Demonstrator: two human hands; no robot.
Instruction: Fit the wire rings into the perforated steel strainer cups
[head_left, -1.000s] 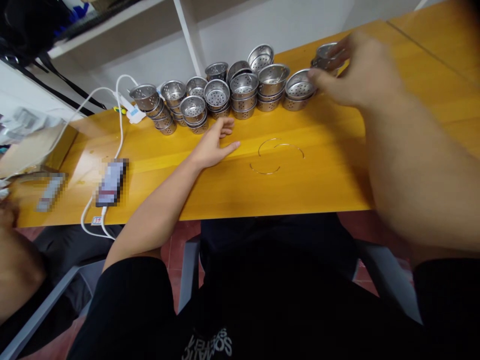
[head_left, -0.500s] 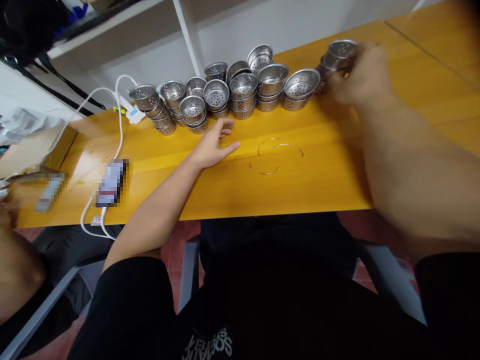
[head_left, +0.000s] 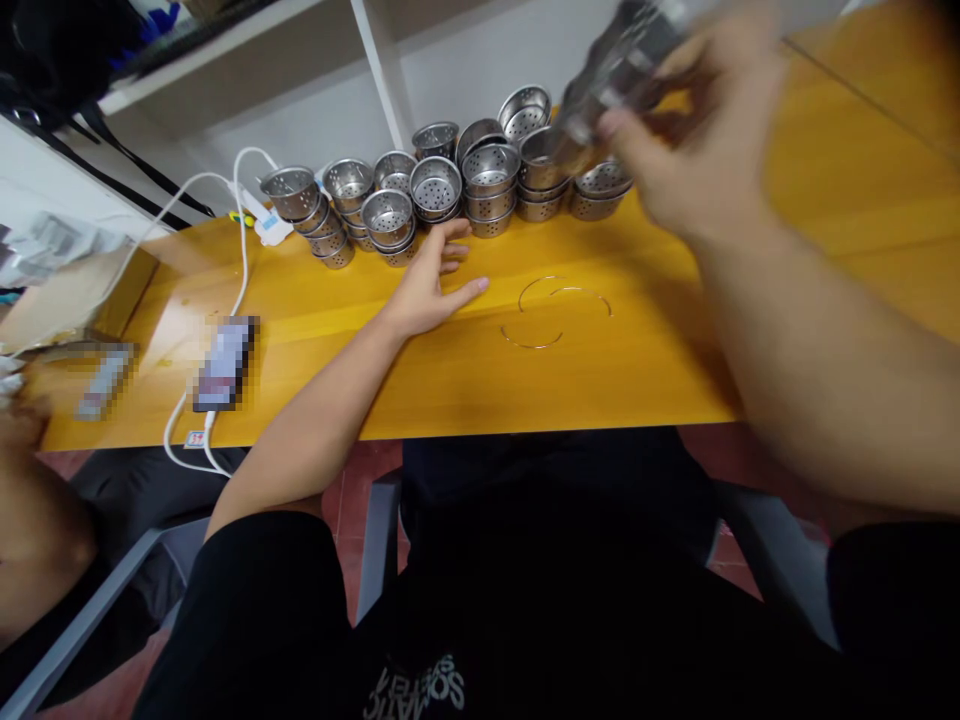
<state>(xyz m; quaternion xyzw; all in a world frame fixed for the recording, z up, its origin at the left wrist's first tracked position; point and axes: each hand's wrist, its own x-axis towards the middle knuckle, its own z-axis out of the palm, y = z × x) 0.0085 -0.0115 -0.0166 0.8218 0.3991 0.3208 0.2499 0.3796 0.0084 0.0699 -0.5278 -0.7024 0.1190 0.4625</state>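
Note:
My right hand (head_left: pixel 697 150) is raised above the yellow table (head_left: pixel 600 380), fingers wrapped round a stack of perforated steel strainer cups (head_left: pixel 622 60), blurred by motion. My left hand (head_left: pixel 431 285) lies flat on the table with fingers spread, holding nothing, just in front of the row of stacked steel strainer cups (head_left: pixel 450 190) at the table's back edge. Thin wire rings (head_left: pixel 559 310) lie on the wood to the right of my left hand.
A white power strip (head_left: pixel 266 225) with cables (head_left: pixel 240 280) runs along the left side, beside a phone (head_left: pixel 223 363) and a small box (head_left: pixel 101 378). Another person's arm (head_left: pixel 30 530) shows at the far left. A white shelf frame (head_left: pixel 375 70) stands behind the table.
My right hand has lifted a stack of strainer cups off the table at the right end of the row and carried it up and to the left. The left hand has barely moved.

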